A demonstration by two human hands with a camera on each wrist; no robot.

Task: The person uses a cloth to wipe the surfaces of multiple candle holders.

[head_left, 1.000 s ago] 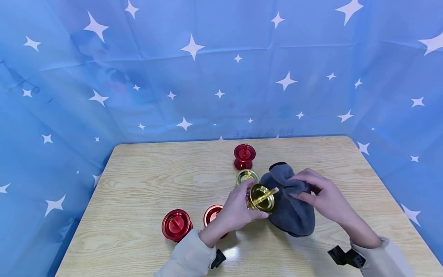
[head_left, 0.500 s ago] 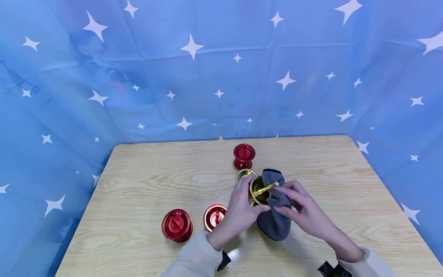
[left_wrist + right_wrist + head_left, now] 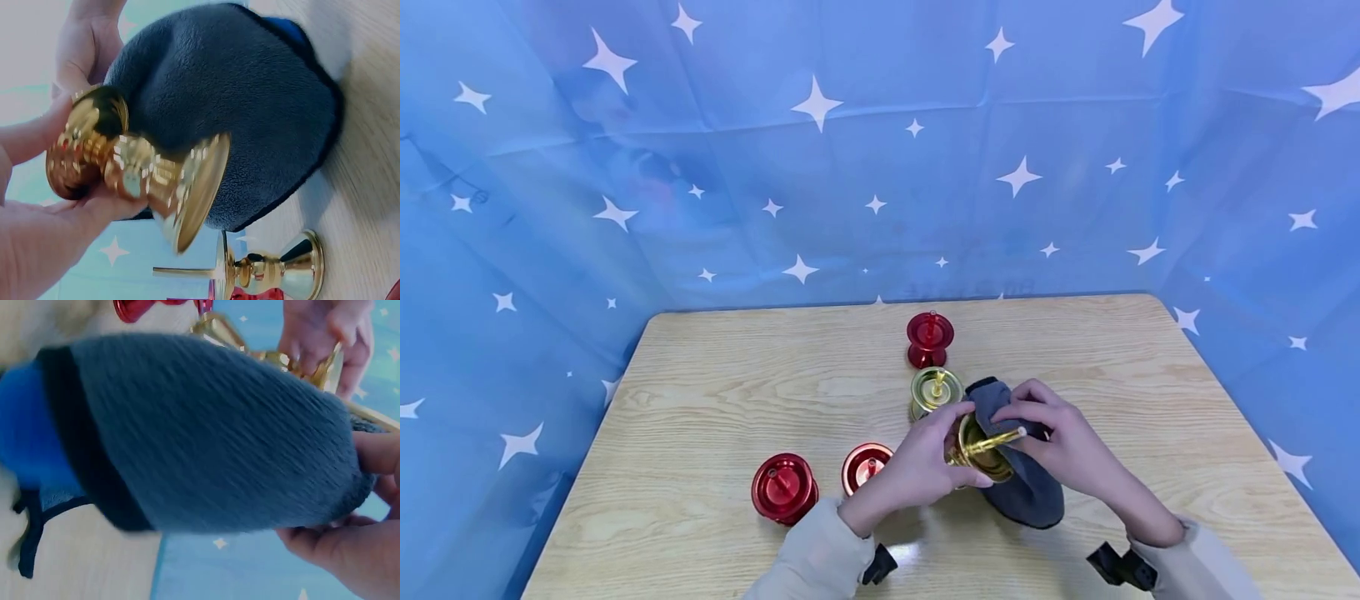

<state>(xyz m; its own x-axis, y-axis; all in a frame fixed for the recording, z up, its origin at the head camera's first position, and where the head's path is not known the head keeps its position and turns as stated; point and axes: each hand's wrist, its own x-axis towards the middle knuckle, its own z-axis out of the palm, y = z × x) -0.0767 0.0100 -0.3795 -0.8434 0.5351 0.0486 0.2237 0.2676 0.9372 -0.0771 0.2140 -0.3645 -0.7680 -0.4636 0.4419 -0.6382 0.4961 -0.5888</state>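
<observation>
My left hand (image 3: 928, 460) grips a gold candlestick (image 3: 989, 468) by its stem, tilted above the table, its spike pointing up to the right. In the left wrist view, the foot and dish of this candlestick (image 3: 194, 190) show beside the cloth. The right hand (image 3: 1067, 437) pinches a dark grey plush cloth (image 3: 1030, 493) with black edging, held against the candlestick's dish rim. In the right wrist view, the cloth (image 3: 219, 434) hides most of the candlestick. A second gold candlestick (image 3: 927, 400) stands upright just behind my left hand.
A red candlestick (image 3: 929, 335) stands near the back of the wooden table (image 3: 737, 383). Two more, a red candlestick (image 3: 784, 487) and another red candlestick (image 3: 857, 475) partly behind the left forearm, stand at the front left. A blue starred curtain (image 3: 850, 167) surrounds the table.
My right hand has brought the cloth leftward onto the gold candlestick. Over the last half second, the candlestick and both hands have shifted slightly, uncovering more of the gold candlestick behind.
</observation>
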